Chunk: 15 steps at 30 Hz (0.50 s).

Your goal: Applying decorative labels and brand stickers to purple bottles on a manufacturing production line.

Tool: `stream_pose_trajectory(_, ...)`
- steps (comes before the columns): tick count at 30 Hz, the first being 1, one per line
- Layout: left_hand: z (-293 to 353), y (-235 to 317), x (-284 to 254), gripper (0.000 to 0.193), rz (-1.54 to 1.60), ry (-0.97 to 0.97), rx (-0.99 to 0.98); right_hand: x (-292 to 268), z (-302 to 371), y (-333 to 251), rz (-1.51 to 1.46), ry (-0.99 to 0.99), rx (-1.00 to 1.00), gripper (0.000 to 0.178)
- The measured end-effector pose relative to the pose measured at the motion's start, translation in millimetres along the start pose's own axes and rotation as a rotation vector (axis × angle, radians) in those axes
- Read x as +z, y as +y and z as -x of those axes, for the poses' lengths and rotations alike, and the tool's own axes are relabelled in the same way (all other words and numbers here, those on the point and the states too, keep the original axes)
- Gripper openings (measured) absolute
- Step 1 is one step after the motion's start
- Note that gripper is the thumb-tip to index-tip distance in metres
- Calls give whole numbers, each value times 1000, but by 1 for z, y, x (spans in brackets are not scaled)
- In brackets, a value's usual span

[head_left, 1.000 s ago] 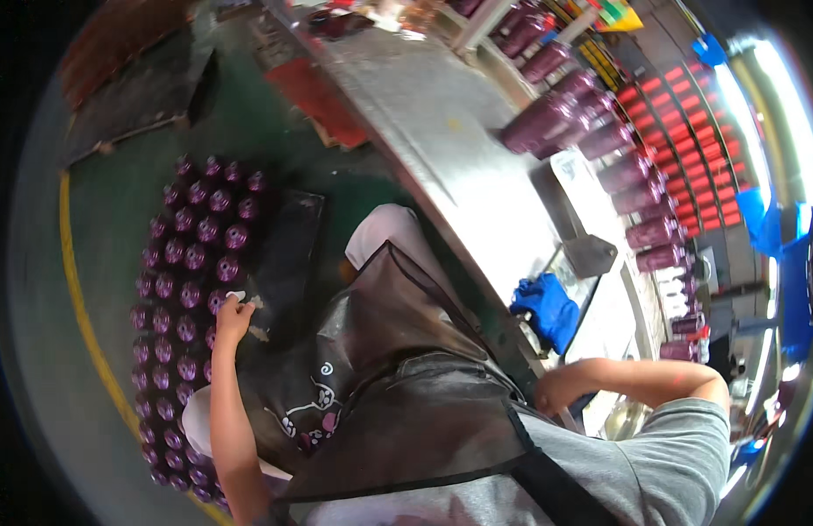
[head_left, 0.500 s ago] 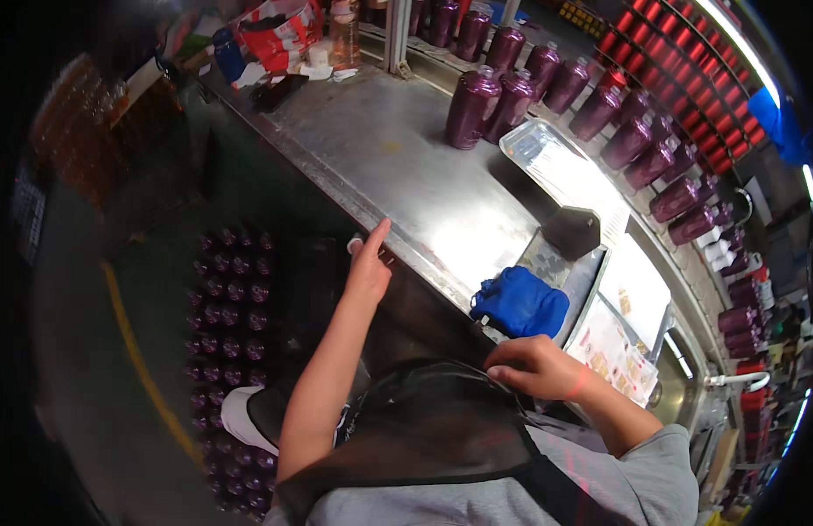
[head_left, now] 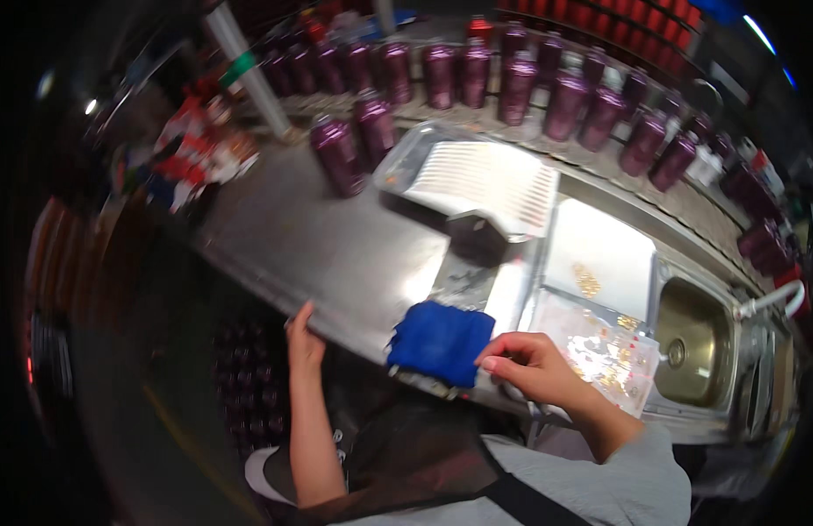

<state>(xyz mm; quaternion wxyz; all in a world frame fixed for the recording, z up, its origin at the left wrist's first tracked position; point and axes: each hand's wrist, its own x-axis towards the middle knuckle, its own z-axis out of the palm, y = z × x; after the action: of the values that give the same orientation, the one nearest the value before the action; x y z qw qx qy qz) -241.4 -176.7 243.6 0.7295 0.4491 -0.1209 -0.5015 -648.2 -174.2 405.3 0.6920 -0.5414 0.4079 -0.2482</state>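
A big, shiny metal worktop (head_left: 310, 237) goes slanting across the room. Behind it, a long row of purple bottles (head_left: 567, 110) stands on a ledge (head_left: 621, 180). A metal sink (head_left: 687, 316) is on the right. A clear tray (head_left: 398, 164) lies at the back of the worktop, with a white board (head_left: 599, 237) beside it. Two more bottles (head_left: 338, 158) stand close together by the tray. The blue cloth (head_left: 442, 337) lies bunched up at the worktop's front edge. The right hand (head_left: 534, 368) is at the cloth's right side, fingers bent; I can't tell if they pinch it. The left hand (head_left: 303, 342) is by the front edge, too blurry to tell if its fingers hold anything. Little gold bits (head_left: 586, 279) lie on the board.
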Motion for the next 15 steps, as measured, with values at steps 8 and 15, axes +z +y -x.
stream_pose_trajectory(8, -6, 3, -6, 40, -36, -81, -119, -13, 10, -11, -93, 44, -103, 20)
stream_pose_trajectory(15, -18, 11, -26, 39, -124, -175, -170, -3, 46, -14, 14, 189, -149, 17)
